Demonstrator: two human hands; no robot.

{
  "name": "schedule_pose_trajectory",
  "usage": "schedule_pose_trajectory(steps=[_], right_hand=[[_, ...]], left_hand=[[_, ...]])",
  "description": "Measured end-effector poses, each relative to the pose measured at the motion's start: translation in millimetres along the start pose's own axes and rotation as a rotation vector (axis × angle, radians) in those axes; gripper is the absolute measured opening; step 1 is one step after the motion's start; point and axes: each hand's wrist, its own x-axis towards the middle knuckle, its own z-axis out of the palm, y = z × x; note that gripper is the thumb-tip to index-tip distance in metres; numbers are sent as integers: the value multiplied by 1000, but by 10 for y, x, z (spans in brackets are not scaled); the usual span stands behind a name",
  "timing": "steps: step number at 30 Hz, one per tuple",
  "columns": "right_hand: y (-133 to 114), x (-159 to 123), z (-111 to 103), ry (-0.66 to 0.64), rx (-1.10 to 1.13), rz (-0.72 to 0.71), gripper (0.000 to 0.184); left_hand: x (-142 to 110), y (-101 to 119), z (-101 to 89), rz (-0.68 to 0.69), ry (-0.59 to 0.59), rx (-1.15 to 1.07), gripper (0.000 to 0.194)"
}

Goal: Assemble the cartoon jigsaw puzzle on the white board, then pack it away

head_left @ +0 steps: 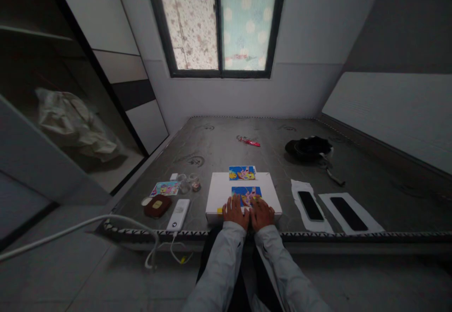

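Observation:
A white box lies before me with two bright cartoon cards on its top. The far card sits near the box's back edge. Both my hands rest over the near card, covering its lower part. My left hand is at the card's left side, fingers stretched forward and slightly apart. My right hand lies beside it on the right, its fingers also spread over the card's edge. A small yellow piece shows just left of my left hand. What lies under the palms is hidden.
Left of the box are a white power strip, a brown pouch, small clear containers and another card. To the right, two phones lie on white sheets. A dark cap and a red packet lie farther back.

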Motion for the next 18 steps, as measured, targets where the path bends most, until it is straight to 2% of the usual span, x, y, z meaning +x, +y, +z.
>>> schedule_pose_trajectory(steps=[3,8,11,13,18], right_hand=[[55,-3,-13,27,-10,-32,49],[178,21,-50,93,-17,73,52],[157,28,-42,71,-24,98,53],[121,26,-31,30,-31,79,52],[45,23,-13,-64,-45,-38,52]], left_hand=[[20,-56,-5,-15,22,-8,64],[96,-248,64,0,151,-105,58],[122,-331,108,47,208,-197,56],[123,-348,103,94,169,-184,56],[111,-250,19,219,-25,-25,57]])
